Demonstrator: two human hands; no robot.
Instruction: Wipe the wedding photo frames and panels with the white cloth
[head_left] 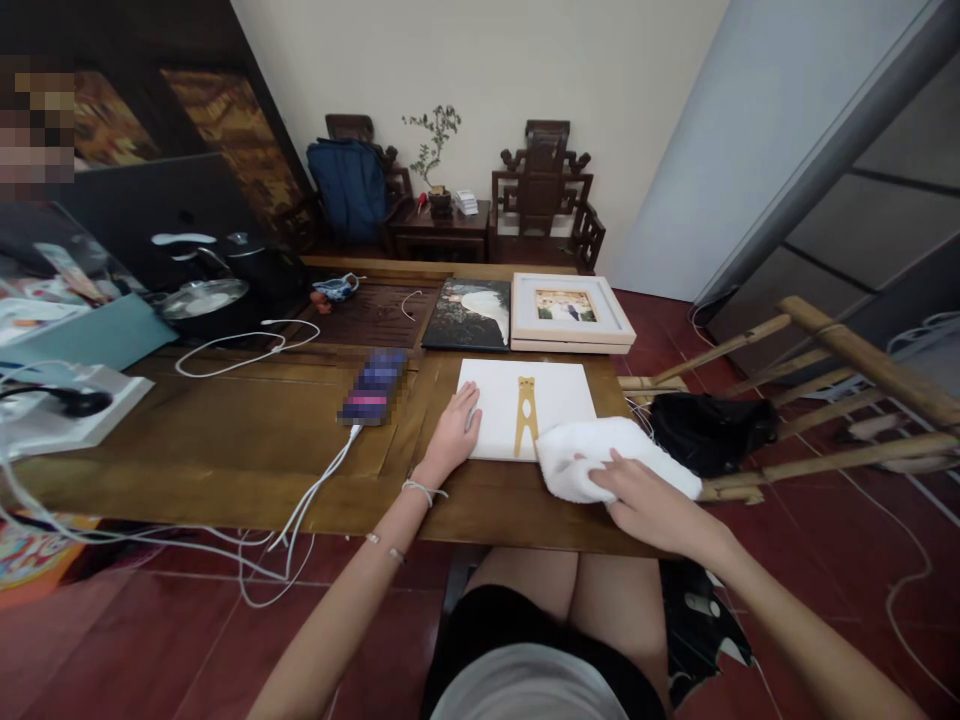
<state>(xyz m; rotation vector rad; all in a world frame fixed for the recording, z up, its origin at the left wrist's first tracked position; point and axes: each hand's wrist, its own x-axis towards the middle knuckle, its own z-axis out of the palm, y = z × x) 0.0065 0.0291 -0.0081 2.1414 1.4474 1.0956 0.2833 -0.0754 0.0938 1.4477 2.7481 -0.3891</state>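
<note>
On the wooden table [225,430], close to the near edge, lies a flat white board [525,400]. It has a small gold stand [526,415] on its back. The person's left hand [454,430] rests flat on the left edge of the board, fingers spread out, pressing down and not gripping anything. The right hand [637,495] lies on a white cloth [600,455] and holds it down with bent fingers. The cloth sits on the right bottom corner of the board and hangs a little over the table's edge.

Behind the board, farther from the person, stand two more things side by side: a dark picture [469,313] on the left and a white picture frame [570,310] with a photo in it on the right. Just left of the board is a phone [373,385] with a white cable [315,495] plugged in; the cable drops off the table toward the red floor. A black bag [709,425] rests on a bamboo chair [825,400] to the right. Far back by the wall are a dark wooden chair [544,190], a little plant [435,150] and a blue backpack [346,190].
</note>
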